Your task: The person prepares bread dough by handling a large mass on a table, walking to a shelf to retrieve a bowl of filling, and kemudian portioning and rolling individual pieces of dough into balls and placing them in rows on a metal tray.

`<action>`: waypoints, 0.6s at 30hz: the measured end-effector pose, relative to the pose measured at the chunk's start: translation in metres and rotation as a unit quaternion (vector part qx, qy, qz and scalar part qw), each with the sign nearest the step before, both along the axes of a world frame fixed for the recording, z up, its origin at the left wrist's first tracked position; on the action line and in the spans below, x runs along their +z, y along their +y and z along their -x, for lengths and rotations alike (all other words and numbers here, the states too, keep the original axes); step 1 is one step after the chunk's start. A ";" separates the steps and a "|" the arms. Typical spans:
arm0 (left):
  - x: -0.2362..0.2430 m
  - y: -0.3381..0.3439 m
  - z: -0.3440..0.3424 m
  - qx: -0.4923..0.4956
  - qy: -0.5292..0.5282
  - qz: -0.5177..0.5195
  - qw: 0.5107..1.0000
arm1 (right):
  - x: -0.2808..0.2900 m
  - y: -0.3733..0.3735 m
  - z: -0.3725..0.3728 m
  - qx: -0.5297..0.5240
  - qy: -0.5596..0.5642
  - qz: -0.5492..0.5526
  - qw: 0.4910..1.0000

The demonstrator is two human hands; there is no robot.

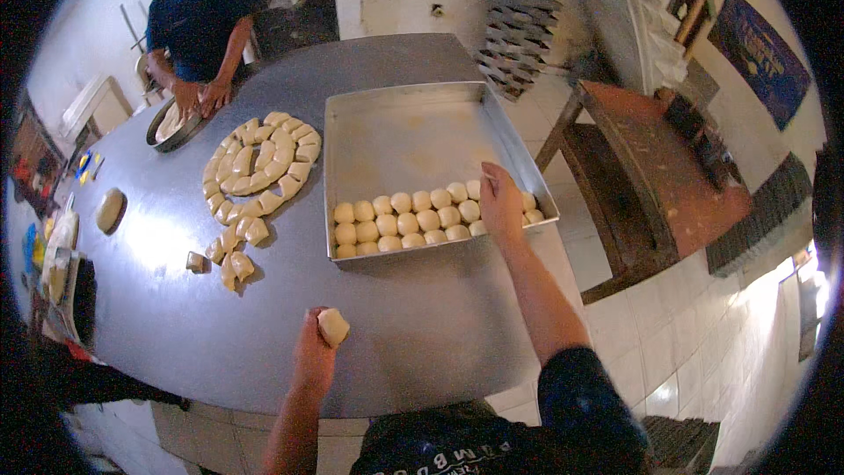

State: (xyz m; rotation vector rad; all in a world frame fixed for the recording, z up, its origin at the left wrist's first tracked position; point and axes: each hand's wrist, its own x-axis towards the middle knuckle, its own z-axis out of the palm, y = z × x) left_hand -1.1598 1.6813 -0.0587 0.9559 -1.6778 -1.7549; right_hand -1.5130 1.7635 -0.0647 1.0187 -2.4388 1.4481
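My left hand [315, 354] is closed around a pale lump of dough [333, 327] above the near edge of the metal table. My right hand [501, 204] reaches into a large square metal baking tray [404, 123], at the right end of its rows of dough balls [406, 222]. Its fingers curl downward there, and whatever they hold is hidden beneath them. Several rounded balls sit side by side along the tray's near side. Left of the tray, cut dough pieces [280, 151] lie in a coiled ring, with loose pieces [236, 266] at its near end.
Across the table [176, 317] a person [198, 26] presses dough in a round pan [167, 134]. A dough lump [110, 210] and a small block [197, 261] lie on the left. At right stands a brown wooden table [651, 167]; stacked dark trays [519, 35] lean behind.
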 end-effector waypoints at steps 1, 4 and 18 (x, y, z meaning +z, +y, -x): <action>-0.010 -0.001 -0.009 -0.030 -0.036 0.026 0.999 | 0.014 0.000 -0.050 0.066 -0.063 0.014 0.996; -0.019 0.004 -0.008 -0.151 0.049 -0.179 0.971 | 0.017 0.016 -0.171 0.303 -0.077 -0.015 0.950; -0.036 -0.187 -0.052 0.066 -0.398 0.546 0.734 | -0.031 0.044 -0.175 0.004 0.126 -0.253 0.959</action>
